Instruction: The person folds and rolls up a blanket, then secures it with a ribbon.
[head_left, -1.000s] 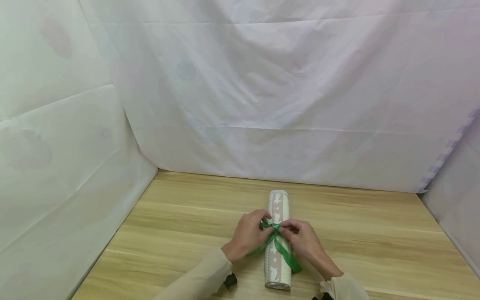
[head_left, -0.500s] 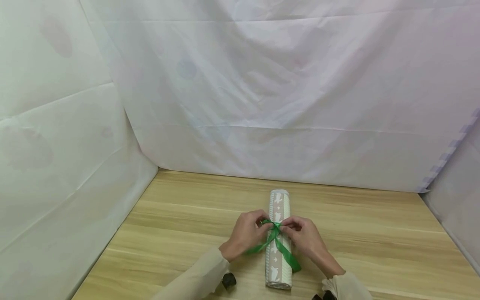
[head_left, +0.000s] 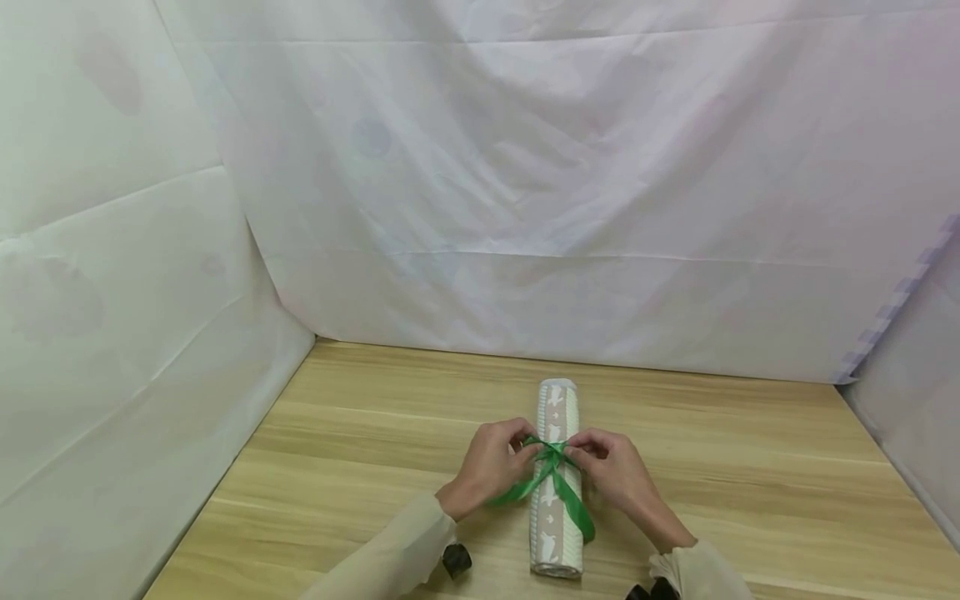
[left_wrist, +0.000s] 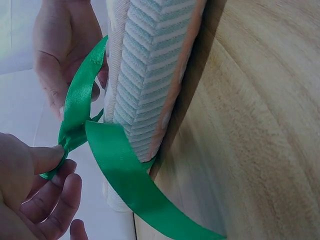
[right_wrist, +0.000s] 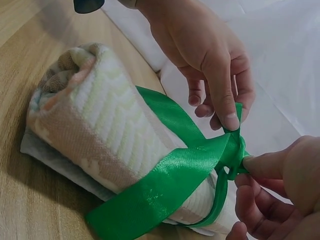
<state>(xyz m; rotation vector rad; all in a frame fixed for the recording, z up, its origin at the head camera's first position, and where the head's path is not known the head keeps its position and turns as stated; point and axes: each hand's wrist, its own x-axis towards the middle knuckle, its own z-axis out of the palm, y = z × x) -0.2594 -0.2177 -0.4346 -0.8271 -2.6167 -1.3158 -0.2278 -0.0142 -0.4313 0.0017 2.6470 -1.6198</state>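
A rolled towel (head_left: 551, 533) with white animal figures on a pinkish band lies lengthwise on the table. Green ribbon (right_wrist: 165, 182) wraps its middle and is gathered in a knot on top, with two loose tails hanging toward the near end. From the left side, my left hand (head_left: 489, 462) pinches a loop of the ribbon between thumb and fingers. My right hand (head_left: 613, 468) pinches the ribbon at the knot's right side, thumb and index finger together. In the left wrist view, the ribbon (left_wrist: 132, 172) drapes down past the towel's striped side (left_wrist: 155, 75).
The wood-grain table (head_left: 375, 417) spreads out on both sides of the towel. White cloth (head_left: 525, 208) hangs behind it and at both sides. A black wrist device (head_left: 456, 560) sits under the left sleeve, and another (head_left: 660, 590) by the right one.
Both hands stay at the knot. My right hand has moved slightly right and up, the loops at the knot spread a little wider, and the right tail's end has shifted slightly left.
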